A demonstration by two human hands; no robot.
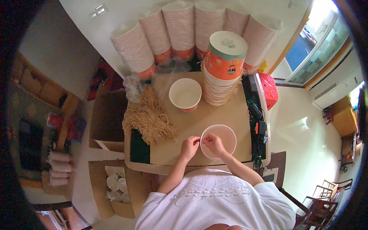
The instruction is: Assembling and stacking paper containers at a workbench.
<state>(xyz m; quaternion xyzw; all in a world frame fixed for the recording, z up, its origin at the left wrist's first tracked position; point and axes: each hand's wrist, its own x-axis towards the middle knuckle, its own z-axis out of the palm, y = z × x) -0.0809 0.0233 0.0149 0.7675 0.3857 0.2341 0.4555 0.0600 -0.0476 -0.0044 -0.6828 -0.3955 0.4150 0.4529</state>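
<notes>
A white paper bowl (222, 138) sits on the brown table (184, 126) right in front of me. My left hand (189, 147) and my right hand (212, 143) meet at its near left rim, fingertips pinched together on something too small to make out. A second empty bowl (185, 93) with an orange outside stands farther back. A heap of tan dried noodles (147, 117) lies at the table's left side.
A tall stack of upturned orange-and-white bowls (223, 69) stands at the back right, with several leaning stacks (180, 30) behind it along the wall. A red stool (268, 90) and black devices (258, 122) are at right. Cardboard boxes (111, 184) stand at left.
</notes>
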